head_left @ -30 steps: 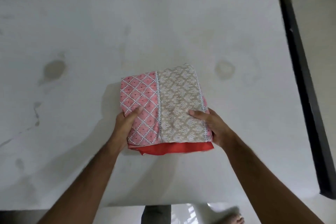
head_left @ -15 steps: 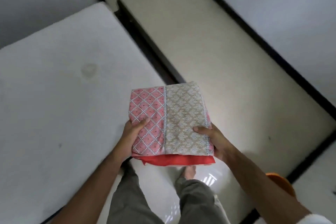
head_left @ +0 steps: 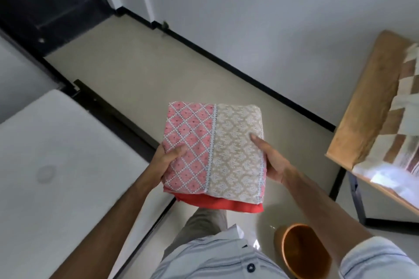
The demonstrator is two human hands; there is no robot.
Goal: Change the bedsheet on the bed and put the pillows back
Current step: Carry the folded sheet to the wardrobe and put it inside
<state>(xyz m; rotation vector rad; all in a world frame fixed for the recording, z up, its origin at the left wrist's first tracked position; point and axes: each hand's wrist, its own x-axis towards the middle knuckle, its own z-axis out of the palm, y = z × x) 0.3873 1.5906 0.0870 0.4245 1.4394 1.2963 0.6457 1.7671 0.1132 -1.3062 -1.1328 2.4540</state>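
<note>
A folded bedsheet (head_left: 217, 149), pink diamond print on one half and beige leaf print on the other with a red layer underneath, is held flat in the air over the floor. My left hand (head_left: 166, 158) grips its left edge, thumb on top. My right hand (head_left: 271, 158) grips its right edge, thumb lying on the beige half. The bare white mattress (head_left: 56, 176) lies at the lower left, apart from the sheet. No pillows are in view.
A black bed frame edge (head_left: 108, 108) runs beside the mattress. At the right stands a wooden table (head_left: 367, 102) with a checked cloth (head_left: 405, 106) on it. An orange bucket (head_left: 303, 251) sits on the beige floor by my legs. White walls with black skirting lie ahead.
The folded sheet was lifted off the mattress in both hands. My view has swung right, away from the bed, so the floor, table and bucket now show.
</note>
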